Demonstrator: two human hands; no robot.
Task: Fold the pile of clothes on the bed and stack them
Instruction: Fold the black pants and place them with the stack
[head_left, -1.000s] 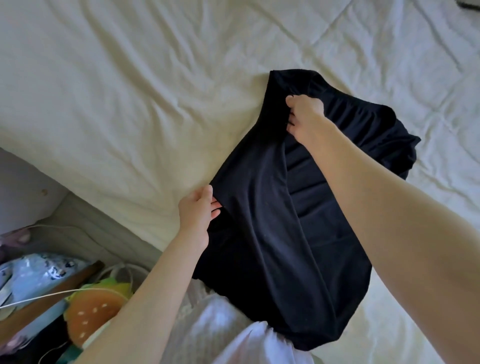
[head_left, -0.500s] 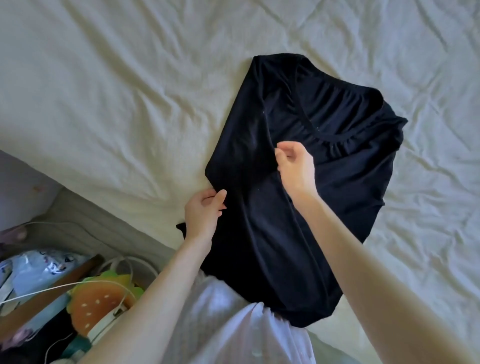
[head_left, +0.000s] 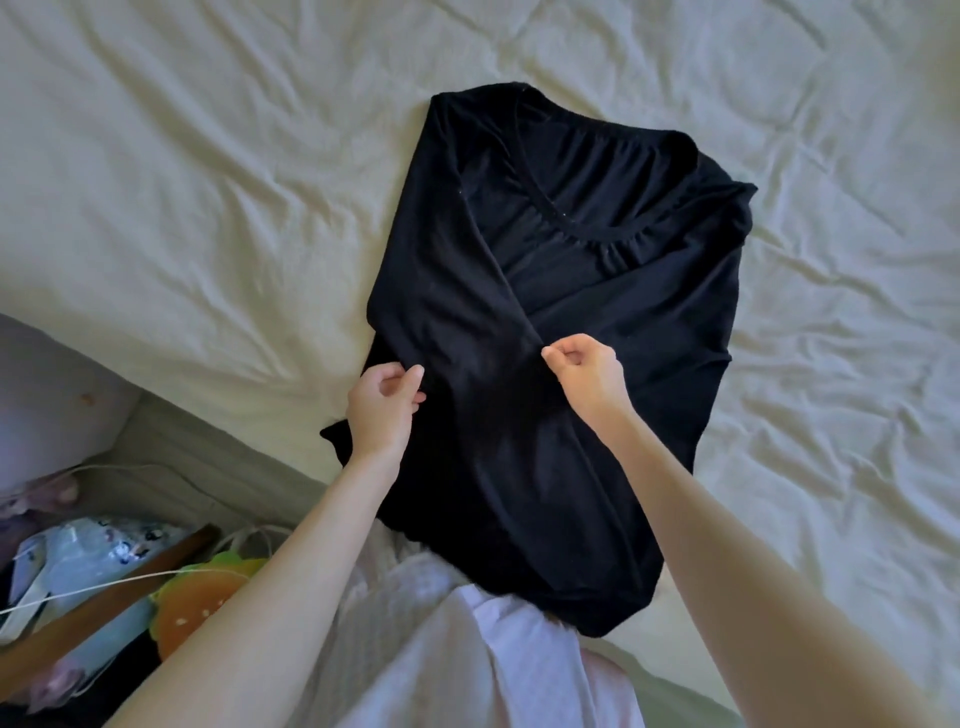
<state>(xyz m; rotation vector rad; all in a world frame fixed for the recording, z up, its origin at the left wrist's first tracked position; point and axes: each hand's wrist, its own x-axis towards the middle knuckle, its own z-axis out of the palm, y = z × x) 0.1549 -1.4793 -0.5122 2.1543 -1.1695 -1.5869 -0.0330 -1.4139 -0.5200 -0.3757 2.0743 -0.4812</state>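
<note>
A black top (head_left: 613, 291) lies on the cream bed sheet (head_left: 208, 182), neckline toward the far side, its left side folded in over the middle. The hem hangs over the bed's near edge against my white clothing. My left hand (head_left: 382, 410) pinches the garment's left edge at mid-length. My right hand (head_left: 584, 371) pinches the folded-in fabric edge near the garment's middle, thumb and fingers curled together.
Rumpled sheet spreads all around the top. Below the bed's left edge lie a white cable (head_left: 130, 577), a wooden board (head_left: 119, 587), a blue printed bag (head_left: 88, 551) and an orange and green plush toy (head_left: 202, 603).
My right hand has drawn back from the neckline to the garment's middle. The left side now lies folded flat. My left hand has kept its place at the left edge.
</note>
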